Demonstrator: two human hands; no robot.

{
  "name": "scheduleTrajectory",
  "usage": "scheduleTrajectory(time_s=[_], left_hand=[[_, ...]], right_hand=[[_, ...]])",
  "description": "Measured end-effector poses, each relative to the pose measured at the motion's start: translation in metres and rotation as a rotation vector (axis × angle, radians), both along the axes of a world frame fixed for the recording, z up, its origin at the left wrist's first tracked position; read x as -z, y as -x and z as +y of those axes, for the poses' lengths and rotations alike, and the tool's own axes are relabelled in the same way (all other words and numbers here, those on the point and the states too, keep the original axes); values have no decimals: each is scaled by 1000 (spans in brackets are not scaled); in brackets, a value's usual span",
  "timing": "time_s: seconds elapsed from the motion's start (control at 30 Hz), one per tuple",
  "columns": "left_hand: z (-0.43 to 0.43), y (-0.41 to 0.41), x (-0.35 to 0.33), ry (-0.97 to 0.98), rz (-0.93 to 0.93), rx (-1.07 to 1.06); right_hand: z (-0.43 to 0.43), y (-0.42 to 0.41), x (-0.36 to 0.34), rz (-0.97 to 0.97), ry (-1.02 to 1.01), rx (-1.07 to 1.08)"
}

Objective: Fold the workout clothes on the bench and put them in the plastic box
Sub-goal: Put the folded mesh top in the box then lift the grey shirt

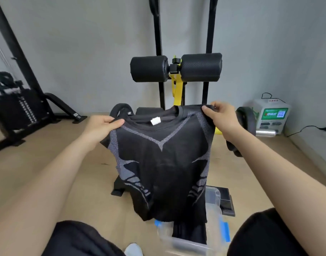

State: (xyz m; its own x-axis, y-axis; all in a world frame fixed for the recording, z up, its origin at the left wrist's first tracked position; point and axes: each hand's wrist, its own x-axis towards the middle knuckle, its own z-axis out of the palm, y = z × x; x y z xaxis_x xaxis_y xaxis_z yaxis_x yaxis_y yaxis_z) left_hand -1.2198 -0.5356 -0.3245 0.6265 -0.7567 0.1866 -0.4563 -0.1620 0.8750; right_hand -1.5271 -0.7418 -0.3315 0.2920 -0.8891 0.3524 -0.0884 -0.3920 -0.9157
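Shirt (162, 163) first: black with grey woven bands, it hangs in the air at full length, held up by its 2 shoulders and facing the person. The left hand (101, 128) pinches the left shoulder seam between thumb and curled fingers. The right hand (221, 117) pinches the other shoulder the same way, a little higher, so the collar tilts. A small white label (155, 121) shows inside the neck.

The hem dangles just above a clear plastic box (214, 213) with blue clips, which sits on the floor between the person's knees and the desk. Something dark and folded (188, 233) already lies inside the box. I cannot tell whether the hem touches it.

The desk (118, 190), a padded gym one, is almost wholly hidden behind the shirt, with only a black foot showing at the lower left. Above it 2 black foam rollers (149, 68) sit side by side on a black upright frame, and a yellow strap (177, 93) hangs down between them.

Off to the left stands a black weight machine (19, 108). To the right, against the grey wall, is a white box-shaped device with a green panel (271, 115), with a black cord trailing near it.
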Motion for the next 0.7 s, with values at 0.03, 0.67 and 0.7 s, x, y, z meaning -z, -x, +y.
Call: scheduleTrajectory(time_s=[0.03, 0.67, 0.7], left_hand=[[1, -3, -1, -17, -65, -4], [-74, -83, -60, -165, -340, -76], [-82, -85, -63, -137, -285, -82]], right_hand=[[0, 1, -1, 42, 43, 4], [-49, -44, -71, -174, -382, -137], [-57, -50, -74, -184, -366, -121]])
